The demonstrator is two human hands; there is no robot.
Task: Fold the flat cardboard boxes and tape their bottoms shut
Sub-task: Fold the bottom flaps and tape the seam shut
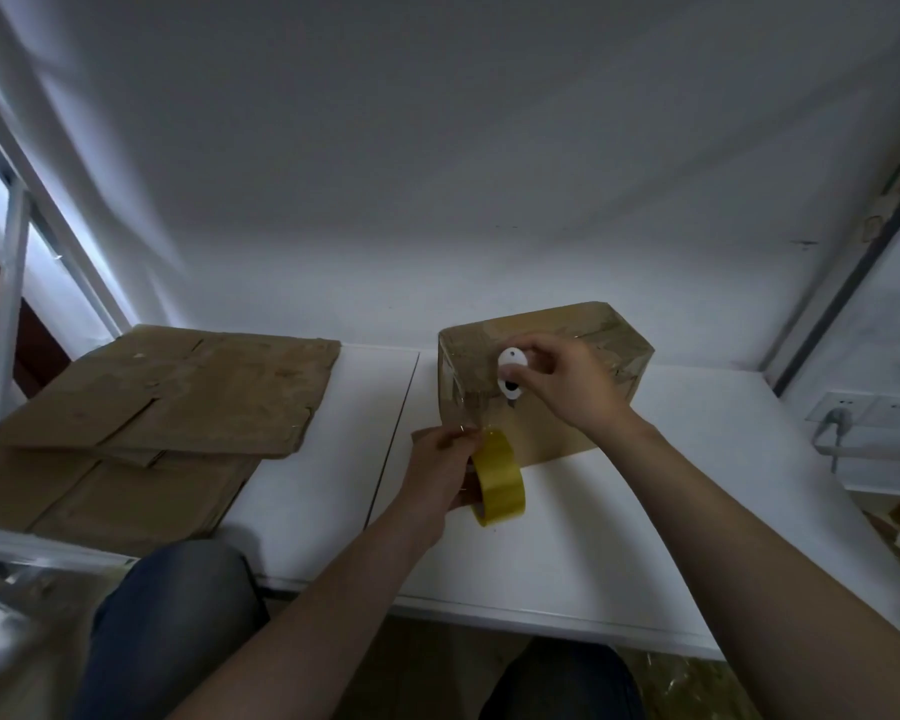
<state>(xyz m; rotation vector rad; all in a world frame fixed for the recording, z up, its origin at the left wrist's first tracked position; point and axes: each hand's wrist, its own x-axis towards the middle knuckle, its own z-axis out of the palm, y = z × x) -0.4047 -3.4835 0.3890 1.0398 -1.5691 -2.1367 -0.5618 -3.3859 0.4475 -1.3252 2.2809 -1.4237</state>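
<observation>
A white worktop (645, 511) carries everything. On its left side lies a stack of flat cardboard boxes (178, 397), overlapping one another. Right of centre, near the wall, stands a folded cardboard box (611, 332) with shiny clear tape across its upper face. The right hand (567, 381) is over that box, fingers pinching a small white tool (510, 363) against the top. The left hand (437, 465) grips a yellowish roll of tape (502, 480) just in front of the box.
</observation>
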